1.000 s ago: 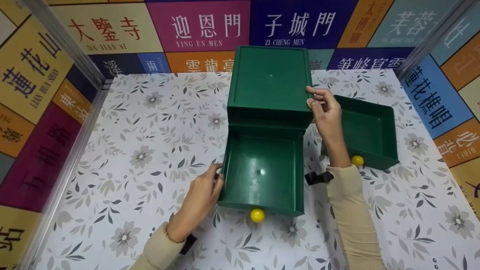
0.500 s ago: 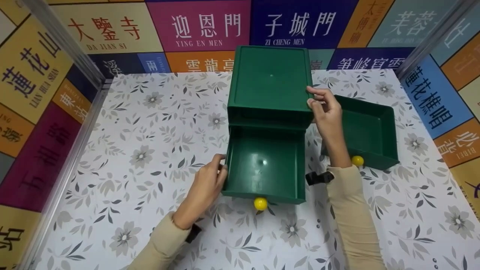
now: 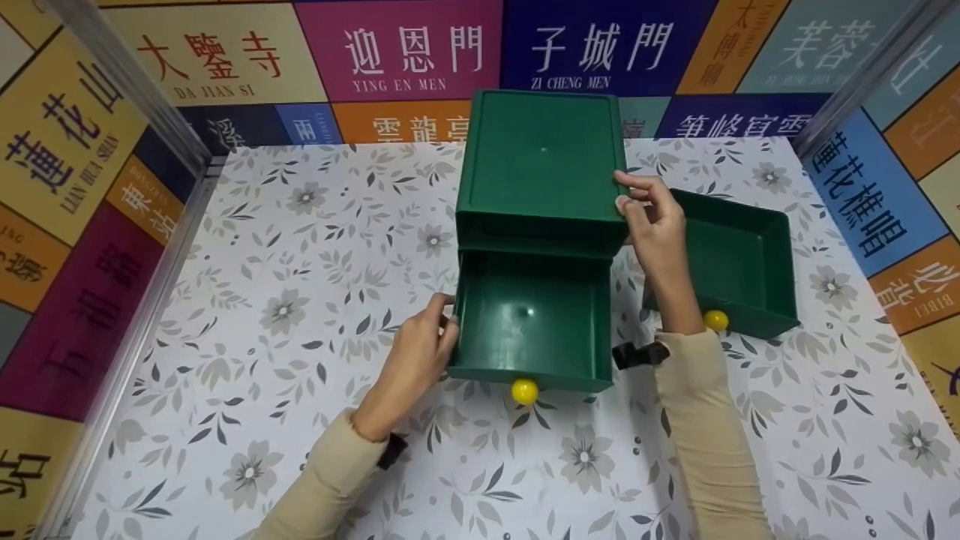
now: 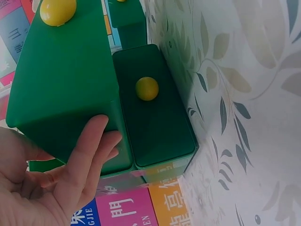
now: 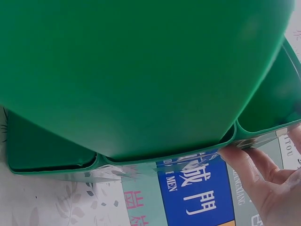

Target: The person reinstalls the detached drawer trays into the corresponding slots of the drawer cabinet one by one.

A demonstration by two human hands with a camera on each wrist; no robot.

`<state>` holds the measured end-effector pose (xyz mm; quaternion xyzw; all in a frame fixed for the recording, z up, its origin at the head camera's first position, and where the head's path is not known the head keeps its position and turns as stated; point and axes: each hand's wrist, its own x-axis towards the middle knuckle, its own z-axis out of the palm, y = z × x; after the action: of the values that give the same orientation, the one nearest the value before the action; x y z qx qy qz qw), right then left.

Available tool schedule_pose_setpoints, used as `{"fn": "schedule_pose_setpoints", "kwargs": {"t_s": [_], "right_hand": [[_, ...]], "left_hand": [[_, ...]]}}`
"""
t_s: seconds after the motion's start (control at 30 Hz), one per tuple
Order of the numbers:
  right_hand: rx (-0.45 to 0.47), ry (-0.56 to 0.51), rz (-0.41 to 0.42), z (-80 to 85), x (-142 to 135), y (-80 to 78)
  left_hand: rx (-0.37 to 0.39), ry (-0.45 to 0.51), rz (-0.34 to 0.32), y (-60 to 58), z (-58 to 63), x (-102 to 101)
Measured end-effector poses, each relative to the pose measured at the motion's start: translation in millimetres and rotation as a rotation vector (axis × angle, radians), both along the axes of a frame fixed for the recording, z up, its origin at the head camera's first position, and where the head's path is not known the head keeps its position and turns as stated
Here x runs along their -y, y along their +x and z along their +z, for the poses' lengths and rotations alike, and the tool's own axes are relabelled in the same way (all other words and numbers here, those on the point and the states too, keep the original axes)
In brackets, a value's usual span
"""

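Note:
A green plastic drawer cabinet point(image 3: 544, 161) stands at the back of the table, its top slot vacant. From the slot below, a green drawer point(image 3: 532, 330) with a yellow knob point(image 3: 524, 391) sticks out toward the front, with nothing inside it. My left hand point(image 3: 416, 345) grips this drawer's left side, with its fingers point(image 4: 96, 134) against the outer wall. At the cabinet's upper right edge, my right hand point(image 3: 656, 225) holds the casing between thumb and fingers. The left wrist view shows a bottom drawer point(image 4: 157, 125) seated in the cabinet beneath, with its own yellow knob point(image 4: 147, 88).
To the cabinet's right, a second loose green drawer point(image 3: 739, 259) lies on the flowered tabletop point(image 3: 300, 247), partly behind the right forearm. Its yellow knob point(image 3: 715, 321) faces the front. Panels with large lettering point(image 3: 397, 52) wall in the back and both sides.
The drawer has slid back into the cabinet by a good part, its knob moving away from the front. My left hand travelled with it; my right hand stayed put.

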<state>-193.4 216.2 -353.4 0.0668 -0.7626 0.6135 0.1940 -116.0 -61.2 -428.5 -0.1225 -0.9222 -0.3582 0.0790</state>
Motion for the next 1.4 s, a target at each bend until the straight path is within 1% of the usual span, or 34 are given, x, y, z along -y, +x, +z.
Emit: {"fn": "schedule_pose_setpoints", "kwargs": {"t_s": [0.13,0.33,0.53,0.77,0.93,1.17,1.4], "right_hand": [[0.006,0.005,0.003,0.0,-0.8,0.3],[0.018,0.008,0.003,-0.5,-1.6,1.0],[0.027,-0.001,0.004,-0.6,-1.2,0.3],[0.034,0.004,-0.001,0.0,-0.8,0.2],[0.048,0.008,-0.005,0.7,-0.6,0.6],[0.037,0.002,-0.005,0.9,-0.3,0.6],[0.004,-0.003,0.001,0.7,0.4,1.7]], "left_hand": [[-0.006,-0.012,0.013,-3.5,-0.5,-1.0],[-0.038,-0.040,0.015,-7.7,-0.8,-1.8],[-0.050,-0.055,0.027,-16.7,0.3,-4.3],[-0.044,-0.067,0.031,-26.9,2.7,-7.1],[-0.035,-0.066,0.022,-33.0,3.5,-8.4],[-0.005,-0.060,0.020,-40.4,5.1,-10.4],[-0.017,-0.071,0.034,-46.2,5.1,-13.1]]}}
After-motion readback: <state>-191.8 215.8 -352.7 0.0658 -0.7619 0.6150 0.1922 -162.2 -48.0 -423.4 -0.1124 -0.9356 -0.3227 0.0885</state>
